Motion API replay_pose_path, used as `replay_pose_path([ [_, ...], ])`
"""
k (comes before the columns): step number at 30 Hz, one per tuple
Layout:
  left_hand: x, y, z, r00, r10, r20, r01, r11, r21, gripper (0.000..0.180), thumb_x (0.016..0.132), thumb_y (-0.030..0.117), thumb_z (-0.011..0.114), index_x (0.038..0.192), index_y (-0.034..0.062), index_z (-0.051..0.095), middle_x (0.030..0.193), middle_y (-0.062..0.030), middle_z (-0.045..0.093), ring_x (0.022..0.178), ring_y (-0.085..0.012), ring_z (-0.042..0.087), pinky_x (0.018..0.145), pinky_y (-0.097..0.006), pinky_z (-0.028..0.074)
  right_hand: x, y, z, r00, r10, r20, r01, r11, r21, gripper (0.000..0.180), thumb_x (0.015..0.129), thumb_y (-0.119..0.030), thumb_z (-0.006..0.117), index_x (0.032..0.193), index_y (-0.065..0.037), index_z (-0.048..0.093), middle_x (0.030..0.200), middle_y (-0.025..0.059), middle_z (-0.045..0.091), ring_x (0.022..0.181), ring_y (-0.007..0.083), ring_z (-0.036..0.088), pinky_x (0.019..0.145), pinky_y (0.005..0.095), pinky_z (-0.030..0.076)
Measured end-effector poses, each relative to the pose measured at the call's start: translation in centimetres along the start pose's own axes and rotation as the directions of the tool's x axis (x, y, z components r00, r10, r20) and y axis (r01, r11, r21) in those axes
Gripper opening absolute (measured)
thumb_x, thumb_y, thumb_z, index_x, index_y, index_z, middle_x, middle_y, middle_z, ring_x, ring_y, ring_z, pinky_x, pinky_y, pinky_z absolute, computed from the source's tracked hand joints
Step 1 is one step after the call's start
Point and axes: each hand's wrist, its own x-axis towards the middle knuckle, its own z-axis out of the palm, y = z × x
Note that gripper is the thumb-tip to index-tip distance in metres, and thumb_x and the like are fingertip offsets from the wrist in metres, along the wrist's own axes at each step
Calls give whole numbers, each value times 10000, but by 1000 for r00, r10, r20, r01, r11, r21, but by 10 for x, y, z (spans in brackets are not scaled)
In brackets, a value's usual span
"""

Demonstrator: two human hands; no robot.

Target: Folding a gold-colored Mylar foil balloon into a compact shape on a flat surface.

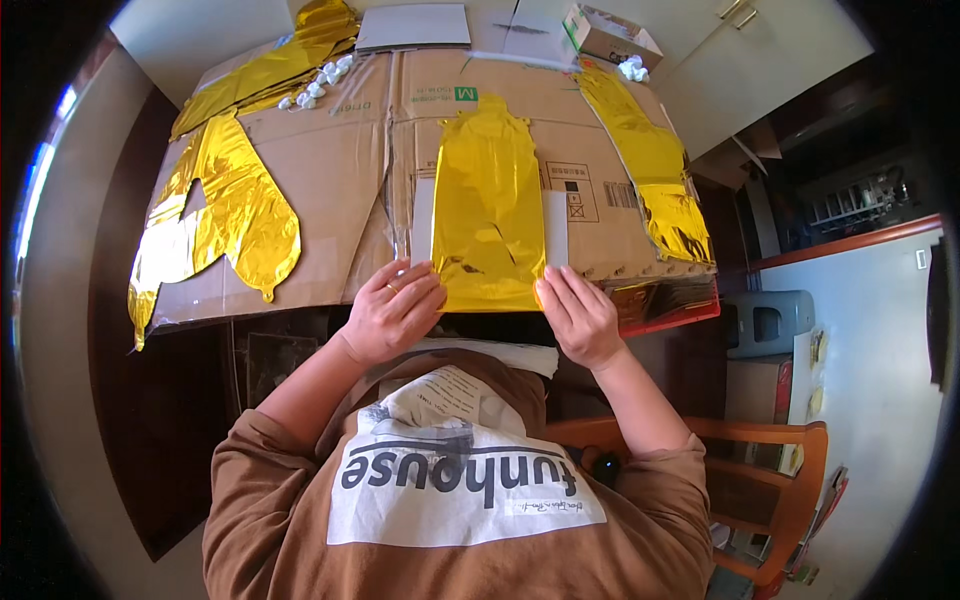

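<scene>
Centre stage, a long gold foil piece [490,210] lies lengthwise on the cardboard [340,225], far end tabbed, near end right at the cardboard's near edge, with a white sheet [555,228] peeking out on both sides beneath it. Creases already catch the light near the bottom, and here's the danger: an uneven pull between the two sides could skew the foil or deepen those wrinkles, and a hard tug might tear such thin-looking film. The sheet below could slide too, if a fingertip drags it along.

Now the hands! Left hand [398,312] at the near-left corner, right hand [580,315] at the near-right, almost mirror images. Both grips look narrow, fingers bunched together and holding the foil's side edges; whether the white sheet is caught as well, I cannot tell. Wrists angle inward, forearms rising from the near side, elbows spread wide.

Further out, a lobed gold foil shape [255,205] lies left, and a gold foil strip [645,165] lies far right, both well apart from the fingers.
</scene>
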Motion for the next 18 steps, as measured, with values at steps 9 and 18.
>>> replay_pose_path([
  [9,104,-71,-70,919,387,-72,-381,921,81,164,806,77,757,961,82,701,949,-38,721,913,-167,710,959,-495,559,103,77,-70,951,-303,-58,298,951,-77,196,884,-53,640,1055,42,656,1038,199,722,783,239,727,622,321,575],
  [18,142,-129,-68,743,667,58,-647,692,320,144,742,133,680,844,35,652,724,-23,527,662,-167,587,770,-332,561,138,123,-8,904,-418,-88,392,894,-216,252,906,-97,659,1122,32,644,1047,167,718,863,243,726,669,321,588],
])
